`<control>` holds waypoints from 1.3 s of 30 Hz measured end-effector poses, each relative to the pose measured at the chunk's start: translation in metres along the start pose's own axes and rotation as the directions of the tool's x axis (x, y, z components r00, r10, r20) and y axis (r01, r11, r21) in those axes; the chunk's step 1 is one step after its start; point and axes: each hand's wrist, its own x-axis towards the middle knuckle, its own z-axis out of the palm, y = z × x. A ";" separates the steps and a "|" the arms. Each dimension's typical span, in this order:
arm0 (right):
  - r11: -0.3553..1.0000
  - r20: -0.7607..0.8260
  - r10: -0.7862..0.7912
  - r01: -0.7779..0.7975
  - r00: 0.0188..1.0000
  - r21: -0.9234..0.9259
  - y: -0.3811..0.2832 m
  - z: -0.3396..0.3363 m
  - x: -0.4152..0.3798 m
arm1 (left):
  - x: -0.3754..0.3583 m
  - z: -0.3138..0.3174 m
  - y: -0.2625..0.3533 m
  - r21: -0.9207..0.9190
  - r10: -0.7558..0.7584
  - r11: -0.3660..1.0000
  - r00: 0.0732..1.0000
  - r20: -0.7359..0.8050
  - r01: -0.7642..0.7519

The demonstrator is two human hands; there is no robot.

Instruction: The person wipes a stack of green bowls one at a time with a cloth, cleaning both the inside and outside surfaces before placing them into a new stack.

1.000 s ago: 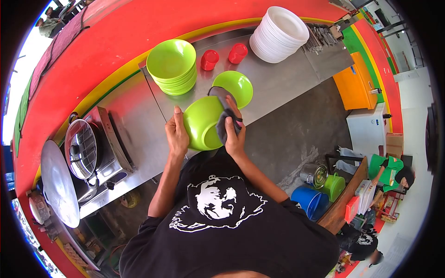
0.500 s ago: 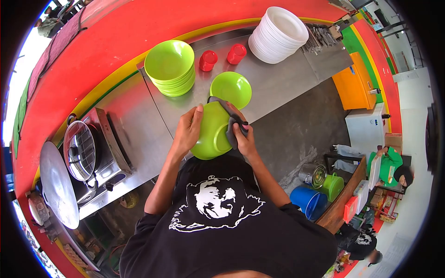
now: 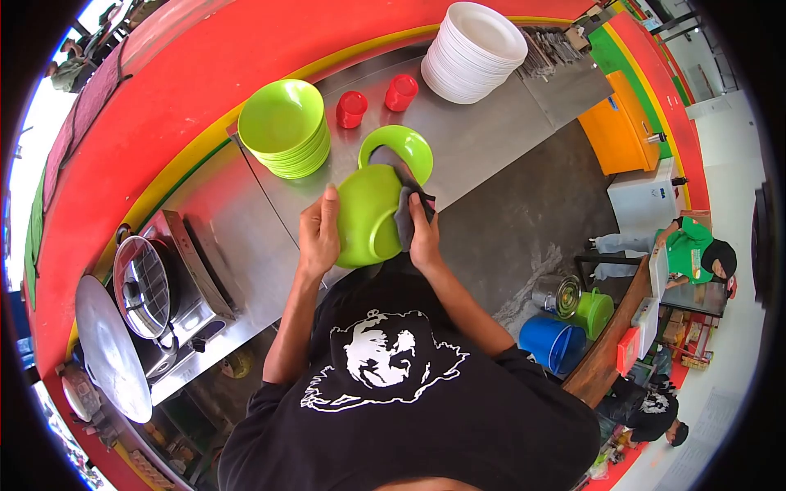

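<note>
A green bowl (image 3: 358,219) is held tilted in front of my chest, its outer side toward me. My left hand (image 3: 319,233) grips its left edge, thumb on the outside. On the right side my right hand (image 3: 423,237) presses a dark grey cloth (image 3: 403,214) against the bowl, and part of the cloth reaches over the bowl's far rim. Just beyond is a single green bowl (image 3: 412,149) on the steel counter (image 3: 237,209). A stack of green bowls (image 3: 283,123) stands to its left.
Two red cups (image 3: 352,110) and a stack of white plates (image 3: 476,51) stand at the counter's back. A stove with a lidded pan (image 3: 142,286) is at left. Blue bucket (image 3: 553,345), orange cabinet (image 3: 620,124) and two people (image 3: 692,250) are at right.
The held bowl has turned in my hands and more of its base faces right. The cloth now reaches farther over the far rim. The whole view has shifted slightly.
</note>
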 end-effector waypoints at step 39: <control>0.896 -0.223 0.380 -0.417 0.898 -0.150 -0.018 -0.080 -0.002 | -0.010 0.013 -0.054 -0.153 0.046 0.988 0.989 0.143 -0.024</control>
